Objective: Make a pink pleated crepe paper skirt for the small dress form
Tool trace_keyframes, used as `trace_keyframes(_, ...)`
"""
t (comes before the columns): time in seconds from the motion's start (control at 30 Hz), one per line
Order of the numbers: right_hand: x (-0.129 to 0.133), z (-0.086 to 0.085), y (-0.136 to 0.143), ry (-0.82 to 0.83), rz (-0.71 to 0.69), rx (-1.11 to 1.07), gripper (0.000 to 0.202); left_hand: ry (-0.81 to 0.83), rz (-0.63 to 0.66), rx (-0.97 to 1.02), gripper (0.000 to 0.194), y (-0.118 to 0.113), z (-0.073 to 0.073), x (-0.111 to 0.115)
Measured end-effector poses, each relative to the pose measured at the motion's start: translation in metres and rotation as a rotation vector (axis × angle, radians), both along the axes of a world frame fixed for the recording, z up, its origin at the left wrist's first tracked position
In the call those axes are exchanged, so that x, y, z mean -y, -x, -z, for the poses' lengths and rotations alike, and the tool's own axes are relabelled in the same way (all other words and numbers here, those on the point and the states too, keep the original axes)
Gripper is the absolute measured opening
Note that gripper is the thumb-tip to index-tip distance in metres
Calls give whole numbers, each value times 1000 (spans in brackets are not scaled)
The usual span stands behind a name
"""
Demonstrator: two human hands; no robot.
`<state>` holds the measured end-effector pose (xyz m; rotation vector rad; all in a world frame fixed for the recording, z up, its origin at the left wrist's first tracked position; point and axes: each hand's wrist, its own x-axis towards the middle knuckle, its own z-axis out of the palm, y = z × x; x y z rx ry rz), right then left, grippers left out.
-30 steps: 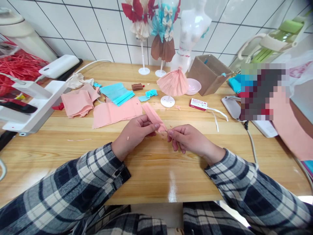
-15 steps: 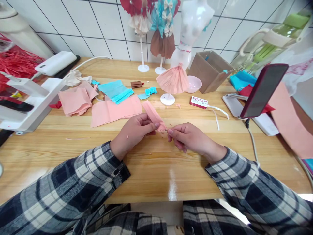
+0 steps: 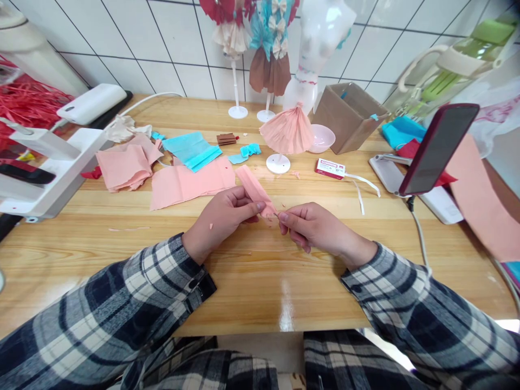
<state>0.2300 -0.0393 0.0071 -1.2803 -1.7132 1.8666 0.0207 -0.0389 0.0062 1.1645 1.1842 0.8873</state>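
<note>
A folded strip of pink crepe paper point(image 3: 252, 184) is pinched between the thumb and fingers of my left hand point(image 3: 231, 214), slanting up and to the left. Its lower end, with a ragged edge, meets the tip of a thin dark tool point(image 3: 276, 214). My right hand point(image 3: 314, 226) grips that tool between thumb and finger; most of it is hidden, so its kind is unclear. Small pink scraps lie around the strip, and one sticks to the back of my left hand. Just behind the hands, a pleated pink paper skirt point(image 3: 286, 132) stands on a white stand point(image 3: 278, 163).
Pink paper sheets point(image 3: 187, 184) and blue paper point(image 3: 190, 150) lie left. Behind are dressed mini mannequins point(image 3: 270, 65), a pink bowl point(image 3: 323, 138), a cardboard box point(image 3: 347, 119) and a small red-and-white box point(image 3: 330, 169). A phone point(image 3: 439, 149) on its stand is right, a power strip point(image 3: 52, 173) left.
Almost nothing differs. Both hands keep their places and their hold on the pink paper strip and the thin tool; the view shifts by a hair.
</note>
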Motion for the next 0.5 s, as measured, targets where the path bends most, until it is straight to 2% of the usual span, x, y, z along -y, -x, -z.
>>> trace_keyframes(0.33,-1,-2,1,-10,-7,19,43,25,-18,59,27,2,2,-1)
trace_keyframes(0.5,4,0,6,-71,58,88,38,44,-44,112,24,4,6,-2)
